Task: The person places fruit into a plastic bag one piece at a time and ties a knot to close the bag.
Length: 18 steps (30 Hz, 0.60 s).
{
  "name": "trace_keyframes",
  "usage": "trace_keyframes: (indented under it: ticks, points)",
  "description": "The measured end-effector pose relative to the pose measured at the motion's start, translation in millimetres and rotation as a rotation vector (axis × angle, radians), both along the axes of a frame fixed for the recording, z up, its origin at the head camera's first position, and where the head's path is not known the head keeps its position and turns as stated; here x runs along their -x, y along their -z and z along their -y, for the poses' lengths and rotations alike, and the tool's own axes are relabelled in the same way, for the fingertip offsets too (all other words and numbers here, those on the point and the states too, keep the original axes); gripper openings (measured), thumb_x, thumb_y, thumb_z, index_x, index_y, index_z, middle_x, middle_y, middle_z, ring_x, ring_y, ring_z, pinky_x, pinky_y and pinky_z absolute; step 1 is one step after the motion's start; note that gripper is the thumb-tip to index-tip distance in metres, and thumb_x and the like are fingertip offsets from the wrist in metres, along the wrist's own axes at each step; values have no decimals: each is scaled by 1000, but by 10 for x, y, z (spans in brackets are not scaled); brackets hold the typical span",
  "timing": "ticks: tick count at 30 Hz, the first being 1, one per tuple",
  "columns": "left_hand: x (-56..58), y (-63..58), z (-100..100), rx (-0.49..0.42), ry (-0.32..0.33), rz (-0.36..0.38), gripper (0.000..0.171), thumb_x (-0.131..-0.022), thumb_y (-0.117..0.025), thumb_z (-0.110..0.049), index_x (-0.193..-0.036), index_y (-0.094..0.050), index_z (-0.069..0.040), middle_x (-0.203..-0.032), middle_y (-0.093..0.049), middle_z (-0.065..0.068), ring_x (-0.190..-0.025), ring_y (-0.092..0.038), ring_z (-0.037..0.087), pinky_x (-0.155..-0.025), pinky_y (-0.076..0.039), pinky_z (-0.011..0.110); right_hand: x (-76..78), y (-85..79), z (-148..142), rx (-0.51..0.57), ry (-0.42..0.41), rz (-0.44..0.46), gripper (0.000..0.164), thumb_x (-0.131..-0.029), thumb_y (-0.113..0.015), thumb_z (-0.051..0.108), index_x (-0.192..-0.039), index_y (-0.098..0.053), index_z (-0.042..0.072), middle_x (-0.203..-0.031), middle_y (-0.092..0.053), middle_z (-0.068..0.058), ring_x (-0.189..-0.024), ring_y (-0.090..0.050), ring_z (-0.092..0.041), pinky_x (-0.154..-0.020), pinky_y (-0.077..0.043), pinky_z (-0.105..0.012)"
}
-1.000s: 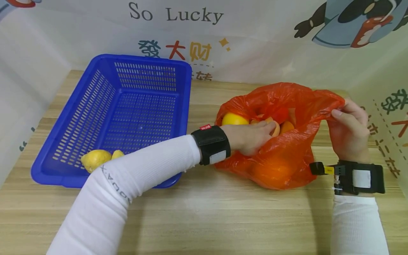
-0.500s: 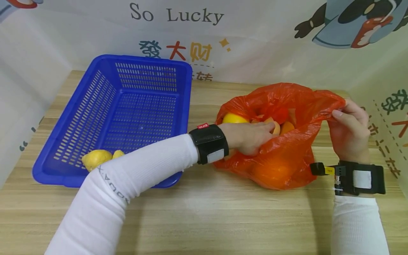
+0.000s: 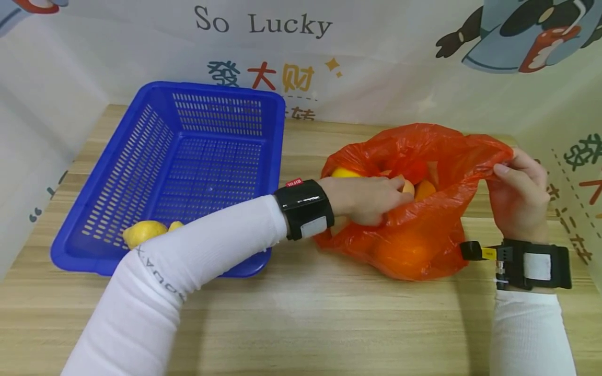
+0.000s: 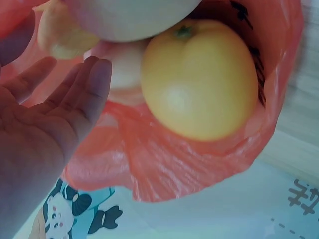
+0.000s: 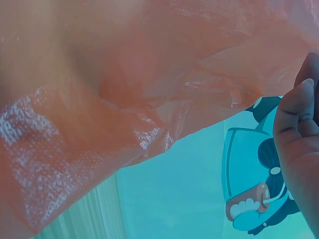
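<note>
My right hand (image 3: 522, 196) pinches the rim of a red plastic bag (image 3: 414, 250) at its right side. Reaching into the bag's mouth from the left is my left hand (image 3: 367, 201), palm down. In the left wrist view its fingers (image 4: 97, 82) are loosely extended beside the fruit, curled round nothing. A round yellow-orange fruit (image 4: 199, 84) with a green stem end lies in the bag there. Above it is a large pale fruit (image 4: 134, 15), and a smaller yellowish fruit (image 4: 65, 32) shows near the fingertips. An orange fruit (image 3: 425, 190) sits beyond the left hand in the head view.
A blue slotted plastic basket (image 3: 277, 151) stands to the left on the wooden table (image 3: 301, 324). Near its front lie a lemon (image 3: 143, 233) and another yellow fruit (image 3: 175, 225), partly behind the left sleeve (image 3: 207, 230). A printed sheet (image 3: 376, 42) covers the back wall.
My left hand has drawn slightly up and left at the bag's mouth, covering more of the yellow fruit, and its fingers have shifted. The right hand keeps its hold on the bag's rim.
</note>
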<state>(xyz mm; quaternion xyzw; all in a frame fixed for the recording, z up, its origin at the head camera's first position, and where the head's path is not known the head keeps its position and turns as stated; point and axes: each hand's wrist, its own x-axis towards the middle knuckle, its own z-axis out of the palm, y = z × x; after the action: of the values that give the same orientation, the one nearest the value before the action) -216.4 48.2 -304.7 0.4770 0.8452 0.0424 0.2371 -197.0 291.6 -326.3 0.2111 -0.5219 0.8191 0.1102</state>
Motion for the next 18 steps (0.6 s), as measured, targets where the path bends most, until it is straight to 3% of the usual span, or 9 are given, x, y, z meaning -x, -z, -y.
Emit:
trace_keyframes:
  ticks: [5,8,14,18]
  points:
    - [-4,-147,98,-22,21,-74,49,-99,-58,-19,-145,-42,-16,-134,-47,6,-115,-51,17,-108,-42,24,2,-5,-15,21,-25,-14,29,-88,-38,-7,-97,-64,-17,-92,-68,-18,-82,-60,-26,-80,-54,-30]
    - [-10,-266,199,-25,-10,-121,47,-99,-57,-24,-144,-46,-17,-132,-50,6,-112,-52,17,-104,-45,25,2,-2,-25,25,-33,-20,31,-89,-35,-8,-97,-64,-17,-91,-68,-18,-82,-60,-26,-80,-55,-30]
    - [-10,-485,563,-79,-128,-112,45,-100,-55,-32,-140,-50,-12,-137,-52,8,-122,-53,20,-108,-43,35,5,2,-33,34,-42,-28,32,-89,-33,-10,-96,-63,-18,-92,-69,-18,-81,-61,-26,-79,-55,-31]
    - [-15,-624,898,-54,-252,-140,48,-99,-56,-38,-140,-51,-16,-145,-50,6,-129,-53,24,-108,-44,44,2,8,-27,44,-36,-27,31,-89,-34,-10,-95,-63,-18,-89,-68,-18,-80,-60,-26,-79,-55,-31]
